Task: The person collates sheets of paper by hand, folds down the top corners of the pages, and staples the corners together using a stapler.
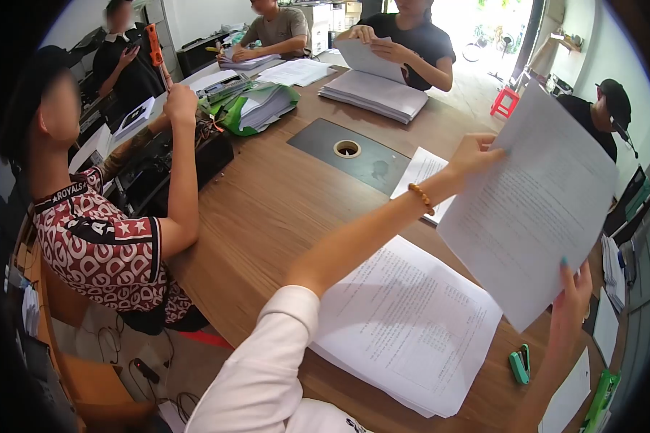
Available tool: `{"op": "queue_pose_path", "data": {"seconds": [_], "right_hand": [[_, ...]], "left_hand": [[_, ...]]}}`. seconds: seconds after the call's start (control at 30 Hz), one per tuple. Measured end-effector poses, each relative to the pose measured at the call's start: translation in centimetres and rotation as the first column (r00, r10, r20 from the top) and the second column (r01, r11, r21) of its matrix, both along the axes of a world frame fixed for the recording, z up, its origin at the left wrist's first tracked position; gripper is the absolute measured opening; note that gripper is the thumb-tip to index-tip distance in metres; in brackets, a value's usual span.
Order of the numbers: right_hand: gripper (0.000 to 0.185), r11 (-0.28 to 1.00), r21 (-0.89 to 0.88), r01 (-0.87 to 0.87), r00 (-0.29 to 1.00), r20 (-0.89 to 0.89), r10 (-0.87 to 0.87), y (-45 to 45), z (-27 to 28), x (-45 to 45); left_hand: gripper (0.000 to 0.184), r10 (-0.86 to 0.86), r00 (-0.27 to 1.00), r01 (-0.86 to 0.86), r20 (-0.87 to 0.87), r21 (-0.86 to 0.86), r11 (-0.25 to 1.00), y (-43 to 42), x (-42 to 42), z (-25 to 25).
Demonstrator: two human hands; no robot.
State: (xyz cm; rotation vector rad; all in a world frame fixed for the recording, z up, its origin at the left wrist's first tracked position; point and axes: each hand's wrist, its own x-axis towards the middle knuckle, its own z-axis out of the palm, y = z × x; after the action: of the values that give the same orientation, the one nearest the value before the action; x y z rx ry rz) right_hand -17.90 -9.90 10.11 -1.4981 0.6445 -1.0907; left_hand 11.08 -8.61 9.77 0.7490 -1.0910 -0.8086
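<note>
White rectangular printed paper [527,209], right of frame: left hand [477,153] grips its left edge, right hand [576,287] pinches lower right; sheet count unclear; even, light tension keeps it flat.

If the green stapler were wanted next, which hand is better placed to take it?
The right hand, probably: it grips the raised paper low down, closer to the green stapler, while the left hand holds the paper farther up.

Raised paper [531,206] seemingly illegible, right forearm [547,375] cropped below, white sleeve [263,364] likewise
</note>
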Motion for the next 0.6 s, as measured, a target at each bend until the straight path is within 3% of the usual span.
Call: {"op": "queue_pose_path", "data": {"seconds": [0.03, 0.07, 0.13, 0.17, 0.2, 0.27, 0.3, 0.33, 0.4, 0.5, 0.57, 0.6], "right_hand": [[0.058, 0.999, 0.013, 0.039, 0.998, -0.056, -0.038, -1.8, -0.2, 1.1], [0.054, 0.993, -0.077, 0.087, 0.994, -0.063, -0.092, -3.4, -0.4, 2.3], [0.045, 0.949, -0.290, 0.123, 0.986, -0.073, -0.150, -6.4, 0.0, 4.4], [0.040, 0.906, -0.407, 0.115, 0.983, -0.083, -0.162, -7.7, 0.3, 5.2], [0.038, 0.774, -0.623, 0.114, 0.971, -0.096, -0.220, -8.4, 0.9, 6.4], [0.035, 0.475, -0.880, 0.023, 0.901, -0.187, -0.391, -9.0, 1.7, 8.5], [0.034, 0.553, -0.832, -0.034, 0.782, -0.366, -0.504, -7.8, 1.9, 9.9], [0.035, 0.299, -0.949, -0.095, 0.899, -0.211, -0.384, -8.2, 0.5, 11.5], [0.040, 0.112, -0.953, -0.283, 0.841, -0.302, -0.449, -8.1, -2.3, 13.2], [0.045, 0.014, -0.870, -0.492, 0.751, -0.433, -0.499, -9.7, -8.7, 14.9], [0.044, 0.013, -0.840, -0.543, 0.714, -0.469, -0.519, -9.5, -11.7, 15.1], [0.044, 0.015, -0.839, -0.545, 0.712, -0.472, -0.520, -9.4, -12.1, 14.9]], "left_hand": [[0.035, 0.029, 1.000, -0.029, -0.005, 0.026, 0.999, -0.6, 0.4, -0.8], [0.035, 0.032, 0.999, -0.032, -0.002, 0.029, 0.999, -1.1, 1.1, -1.6], [0.036, 0.135, 0.988, -0.146, 0.069, 0.190, 0.971, -2.3, 2.7, -3.6], [0.038, 0.108, 0.994, -0.107, 0.003, 0.140, 0.984, -3.2, 4.9, -6.3], [0.039, 0.064, 0.996, -0.058, -0.069, 0.088, 0.994, -3.6, 6.7, -8.5], [0.041, 0.190, 0.954, -0.121, -0.231, 0.284, 0.951, -1.3, 8.3, -8.4], [0.045, 0.164, 0.942, -0.079, -0.293, 0.282, 0.956, 0.5, 9.0, -8.5], [0.050, 0.163, 0.890, -0.011, -0.427, 0.336, 0.942, 1.3, 10.0, -9.0], [0.054, 0.161, 0.848, 0.066, -0.504, 0.402, 0.913, 3.1, 11.3, -10.2], [0.051, 0.232, 0.855, 0.051, -0.464, 0.520, 0.853, 3.9, 13.0, -13.3], [0.044, 0.229, 0.953, -0.064, -0.200, 0.606, 0.793, 4.5, 13.7, -14.8], [0.044, 0.228, 0.953, -0.061, -0.201, 0.607, 0.792, 4.6, 13.6, -14.7]]}}
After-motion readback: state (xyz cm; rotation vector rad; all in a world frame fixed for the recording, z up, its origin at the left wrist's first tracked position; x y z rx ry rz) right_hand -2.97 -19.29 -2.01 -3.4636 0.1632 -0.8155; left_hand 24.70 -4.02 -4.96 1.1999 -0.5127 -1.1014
